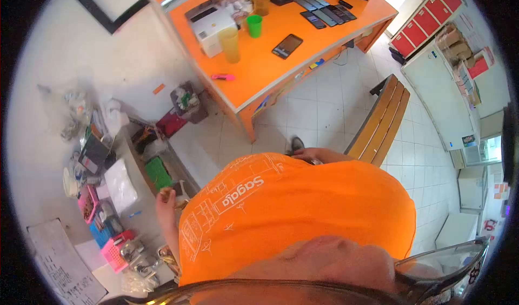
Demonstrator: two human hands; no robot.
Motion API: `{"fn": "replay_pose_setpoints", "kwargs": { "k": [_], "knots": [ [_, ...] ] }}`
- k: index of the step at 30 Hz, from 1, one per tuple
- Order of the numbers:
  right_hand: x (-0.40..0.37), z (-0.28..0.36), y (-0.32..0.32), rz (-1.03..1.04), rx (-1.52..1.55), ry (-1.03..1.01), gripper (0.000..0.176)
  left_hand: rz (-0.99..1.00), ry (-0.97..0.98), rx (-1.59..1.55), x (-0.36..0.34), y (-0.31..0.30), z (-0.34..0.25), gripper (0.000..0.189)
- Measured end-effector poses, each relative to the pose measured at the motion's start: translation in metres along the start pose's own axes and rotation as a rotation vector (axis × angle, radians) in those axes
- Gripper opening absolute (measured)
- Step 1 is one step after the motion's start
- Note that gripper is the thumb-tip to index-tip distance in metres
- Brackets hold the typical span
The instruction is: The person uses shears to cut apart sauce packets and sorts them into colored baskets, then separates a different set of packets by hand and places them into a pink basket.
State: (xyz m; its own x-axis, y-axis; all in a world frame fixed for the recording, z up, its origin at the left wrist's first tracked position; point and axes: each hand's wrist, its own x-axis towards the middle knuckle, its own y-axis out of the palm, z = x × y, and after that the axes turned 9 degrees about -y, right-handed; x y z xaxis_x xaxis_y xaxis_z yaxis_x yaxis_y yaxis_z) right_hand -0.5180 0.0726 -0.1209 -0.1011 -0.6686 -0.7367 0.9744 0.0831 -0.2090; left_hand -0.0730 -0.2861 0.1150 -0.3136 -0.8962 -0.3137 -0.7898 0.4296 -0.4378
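Observation:
My left hand (167,201) is at the left side of my orange shirt, close to the side counter. Its fingers are closed around something small and brownish that I cannot make out. Just beyond it lies a green block-like item (158,172). In front of my belly is my right hand (306,153), partly hidden by the shirt; whether its fingers hold anything cannot be seen. A shoe (297,144) shows on the floor beside it.
An orange table (259,83) ahead carries a white printer (211,29), cups, a phone (287,46) and several more phones. To the right is a slatted bench (383,121). A cluttered counter (135,197) runs along my left, with a pink basket (114,255) and a waste bin (189,102) nearby.

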Motion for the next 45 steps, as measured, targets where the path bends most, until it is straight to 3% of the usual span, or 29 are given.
{"fn": "replay_pose_setpoints", "kwargs": {
  "k": [3,5,7,8,9,12,15,17,20,25,27,30,34,36,40,42,45],
  "knots": [
    [-0.024,-0.090,-0.046,-0.091,-0.088,0.096,0.064,-0.012,-0.117,0.313,0.018,0.053,0.017,0.021],
    [-0.040,-0.155,-0.085,-0.146,-0.111,0.162,0.063,0.024,-0.070,0.467,0.056,0.079,0.087,0.029],
    [-0.049,-0.217,-0.131,-0.168,-0.159,0.206,0.063,0.052,-0.048,0.539,0.054,0.114,0.116,0.035],
    [-0.054,-0.249,-0.152,-0.170,-0.180,0.229,0.062,0.078,-0.253,0.782,0.022,0.147,0.060,0.037],
    [-0.058,-0.278,-0.177,-0.175,-0.203,0.252,0.062,0.113,-0.318,0.845,0.007,0.166,0.046,0.037],
    [-0.064,-0.346,-0.251,-0.121,-0.368,0.264,0.062,0.205,-0.417,0.830,-0.044,0.195,0.064,0.036],
    [-0.042,-0.384,-0.320,-0.010,-0.801,0.006,0.061,0.229,-0.539,0.775,-0.083,0.210,0.071,0.036],
    [-0.025,-0.370,-0.348,-0.071,-0.858,-0.111,0.061,0.246,-0.601,0.743,-0.095,0.224,0.071,0.036],
    [-0.036,-0.275,-0.377,-0.482,0.277,0.218,0.046,0.258,-0.635,0.709,-0.091,0.239,0.071,0.036],
    [-0.016,-0.214,-0.375,-0.662,0.174,0.036,0.033,0.328,-0.554,0.703,-0.005,0.261,0.054,0.035],
    [-0.026,-0.198,-0.368,-0.588,0.136,-0.051,0.031,0.368,-0.477,0.712,0.053,0.277,0.038,0.035],
    [-0.042,-0.189,-0.368,-0.524,0.075,-0.013,0.030,0.400,-0.379,0.706,0.128,0.306,0.006,0.035],
    [-0.060,-0.219,-0.392,-0.756,0.571,0.069,0.031,0.397,-0.281,0.664,0.193,0.355,-0.052,0.035],
    [-0.075,-0.237,-0.428,-0.970,0.817,0.032,0.030,0.391,-0.252,0.641,0.211,0.384,-0.079,0.034],
    [-0.087,-0.249,-0.573,-1.518,0.838,-0.112,0.029,0.373,-0.245,0.626,0.214,0.440,-0.121,0.034],
    [-0.089,-0.253,-0.664,-1.619,0.690,-0.292,0.026,0.355,-0.277,0.637,0.200,0.465,-0.136,0.034],
    [-0.069,-0.249,-0.799,-1.672,0.640,-0.394,0.029,0.323,-0.365,0.670,0.165,0.500,-0.156,0.034]
  ]
}}
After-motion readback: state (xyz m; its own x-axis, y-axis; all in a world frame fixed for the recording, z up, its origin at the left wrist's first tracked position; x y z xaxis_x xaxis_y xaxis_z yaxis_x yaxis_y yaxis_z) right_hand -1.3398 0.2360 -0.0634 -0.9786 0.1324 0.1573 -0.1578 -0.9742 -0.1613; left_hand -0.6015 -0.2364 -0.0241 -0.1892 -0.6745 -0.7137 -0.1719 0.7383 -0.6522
